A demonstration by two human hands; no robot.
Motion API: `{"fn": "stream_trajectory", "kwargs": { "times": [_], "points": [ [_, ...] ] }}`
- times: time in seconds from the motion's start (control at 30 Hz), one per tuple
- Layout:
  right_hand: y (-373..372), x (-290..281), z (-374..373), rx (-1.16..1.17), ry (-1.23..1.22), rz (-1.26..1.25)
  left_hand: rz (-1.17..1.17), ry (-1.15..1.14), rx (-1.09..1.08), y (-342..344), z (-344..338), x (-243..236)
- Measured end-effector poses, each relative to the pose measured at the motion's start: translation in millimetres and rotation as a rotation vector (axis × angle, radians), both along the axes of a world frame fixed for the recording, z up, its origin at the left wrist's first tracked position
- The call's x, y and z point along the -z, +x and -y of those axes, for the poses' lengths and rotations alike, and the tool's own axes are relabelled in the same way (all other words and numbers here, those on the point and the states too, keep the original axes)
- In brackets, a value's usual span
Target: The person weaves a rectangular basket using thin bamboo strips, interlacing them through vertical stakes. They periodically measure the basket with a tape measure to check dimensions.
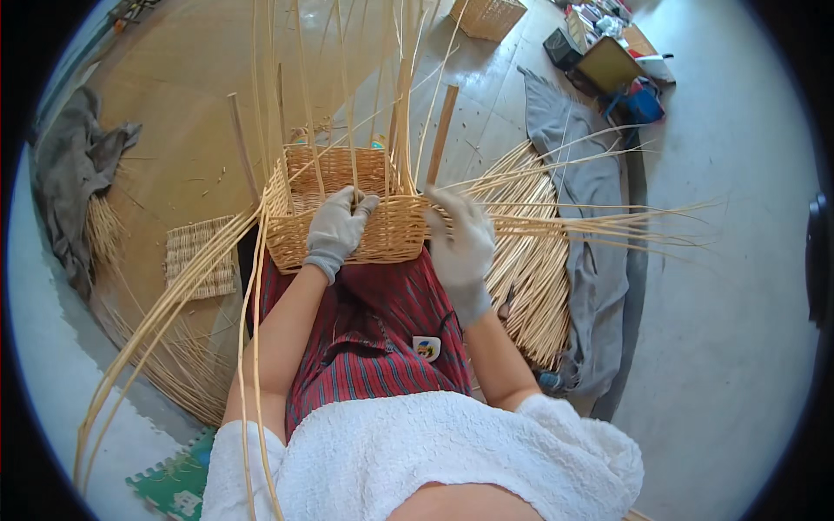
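Note:
A half-woven wicker basket (382, 227), rectangular and tan, rests at my knees with long upright willow rods rising from its walls. My left hand (337, 230), in a pale work glove, is closed on the near rim, thumb and fingers pinching it around an upright rod. Just beyond the right near corner, my right hand (463, 252), gloved too, is raised with thumb and fingers apart and slightly blurred. Loose rods pass behind it toward the right. Wooden stakes (443, 135) stand at the basket's corners. More long rods (165, 313) sweep out from the left corner toward me.
A thick bundle of willow rods (530, 286) lies on the floor at right, beside a grey cloth (599, 252). To the left are a small woven panel (201, 258) and another grey cloth (74, 174). Another basket (488, 17) and assorted clutter (612, 61) stand farther off.

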State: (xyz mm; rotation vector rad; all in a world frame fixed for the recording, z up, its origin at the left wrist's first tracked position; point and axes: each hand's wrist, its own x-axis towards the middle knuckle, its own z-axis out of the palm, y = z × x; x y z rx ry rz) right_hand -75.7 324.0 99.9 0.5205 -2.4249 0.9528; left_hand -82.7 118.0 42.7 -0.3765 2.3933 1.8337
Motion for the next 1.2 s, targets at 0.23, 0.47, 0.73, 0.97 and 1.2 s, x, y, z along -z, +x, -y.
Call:
{"fn": "stream_trajectory", "kwargs": {
  "times": [0.23, 0.47, 0.73, 0.97, 1.2],
  "points": [
    [-32, 17, 7, 0.073, 0.515, 0.285, -0.347, 0.454, -0.55, 79, 73, 72],
    [41, 43, 80, -0.294, -0.07, 0.162, -0.5, 0.187, -0.661, 117, 112, 22],
    [112, 11, 183, -1.336, 0.33, -0.025, -0.536, -0.446, -0.077, 138, 139, -7],
    [34, 18, 87, -0.972, -0.143, 0.45, -0.734, 0.342, -0.36, 104, 126, -50],
    [-36, 45, 57, -0.562, -1.078, 0.807, -0.761, 0.428, -0.661, 124, 87, 68]
  ]
}}
